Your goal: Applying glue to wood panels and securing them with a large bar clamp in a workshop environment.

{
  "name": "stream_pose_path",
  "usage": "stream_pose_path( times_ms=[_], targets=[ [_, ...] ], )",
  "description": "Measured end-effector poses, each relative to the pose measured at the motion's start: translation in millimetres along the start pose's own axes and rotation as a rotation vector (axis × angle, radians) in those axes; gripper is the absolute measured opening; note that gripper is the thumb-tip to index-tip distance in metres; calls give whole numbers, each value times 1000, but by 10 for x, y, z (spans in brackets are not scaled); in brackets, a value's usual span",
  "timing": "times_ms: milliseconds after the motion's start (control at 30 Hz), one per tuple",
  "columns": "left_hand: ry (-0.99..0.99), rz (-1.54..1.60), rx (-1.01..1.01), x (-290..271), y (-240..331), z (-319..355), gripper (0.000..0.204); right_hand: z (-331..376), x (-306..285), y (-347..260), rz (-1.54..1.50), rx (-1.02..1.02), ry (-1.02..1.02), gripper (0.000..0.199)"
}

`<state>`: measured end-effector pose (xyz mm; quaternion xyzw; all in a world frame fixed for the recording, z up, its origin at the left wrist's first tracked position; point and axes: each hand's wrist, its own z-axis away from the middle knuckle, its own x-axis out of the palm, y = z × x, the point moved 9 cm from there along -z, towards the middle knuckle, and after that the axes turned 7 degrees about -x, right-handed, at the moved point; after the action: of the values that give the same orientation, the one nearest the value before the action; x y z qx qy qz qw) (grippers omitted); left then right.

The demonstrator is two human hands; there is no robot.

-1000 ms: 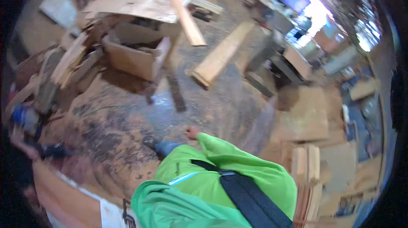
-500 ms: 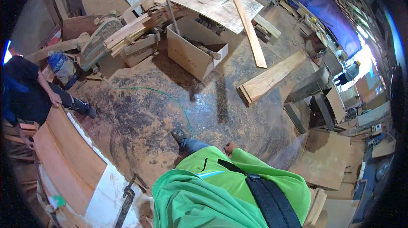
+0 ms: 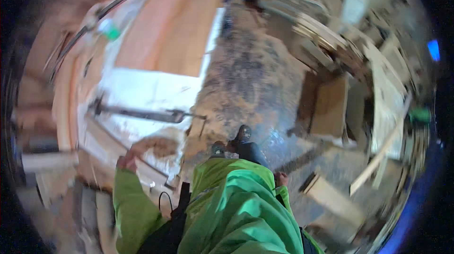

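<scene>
Reaching out over the workbench (image 3: 142,98), the person's left hand (image 3: 128,159) comes out of a bright green sleeve (image 3: 130,206) and rests at the near edge of the bench, close to a small mound of sawdust (image 3: 158,145). The picture is badly smeared by motion, so I cannot tell whether those fingers are spread or curled, or whether they grip anything. Just beyond the hand, a long dark metal bar clamp (image 3: 142,113) lies across the white sheet on the bench top, apart from the hand. Farther back on the same bench lies a broad reddish-brown wooden panel (image 3: 172,29).

Low beside the green jacket (image 3: 236,211), the right hand (image 3: 281,178) hangs at the person's side, only a small part of it showing; its state is also beyond telling. Two dark shoes (image 3: 236,140) stand on the sawdust-strewn floor (image 3: 250,79). Off to the right sit an open cardboard box (image 3: 331,107), stacked boards (image 3: 326,36) and a pale plank (image 3: 380,154) leaning at a slant.
</scene>
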<state>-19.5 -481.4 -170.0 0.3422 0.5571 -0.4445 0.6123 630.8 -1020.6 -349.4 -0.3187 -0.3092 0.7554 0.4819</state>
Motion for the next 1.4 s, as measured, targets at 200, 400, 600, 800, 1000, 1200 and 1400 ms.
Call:
stream_pose_path(
  times_ms=[200, 400, 600, 800, 1000, 1200, 1400],
  targets=[
    [-132, -118, -390, 171, -1343, 365, 40, -901, 1006, -483, -72, 210, -450, 27],
    [-358, -155, -231, 36, -702, 729, 51, -1127, 1775, -1626, 195, -49, -631, 26],
    [-246, -161, -379, 206, -828, 998, 49, -964, 2775, -1989, 291, 28, -816, 29],
    [-144, 53, -241, -272, -412, 997, 34, -782, 3402, -1951, 454, -149, -913, 17],
    [-151, 86, -493, -54, -942, 804, 53, -206, 4386, -2240, 666, -908, -1130, 8],
    [-226, -42, -136, 230, -987, 617, 36, 1358, 5794, -3013, 833, -1576, -1114, 24],
    [-95, 42, -18, 340, -1098, 748, 29, 1899, 7046, -2965, 1211, -1550, -1274, 51]
  ],
)
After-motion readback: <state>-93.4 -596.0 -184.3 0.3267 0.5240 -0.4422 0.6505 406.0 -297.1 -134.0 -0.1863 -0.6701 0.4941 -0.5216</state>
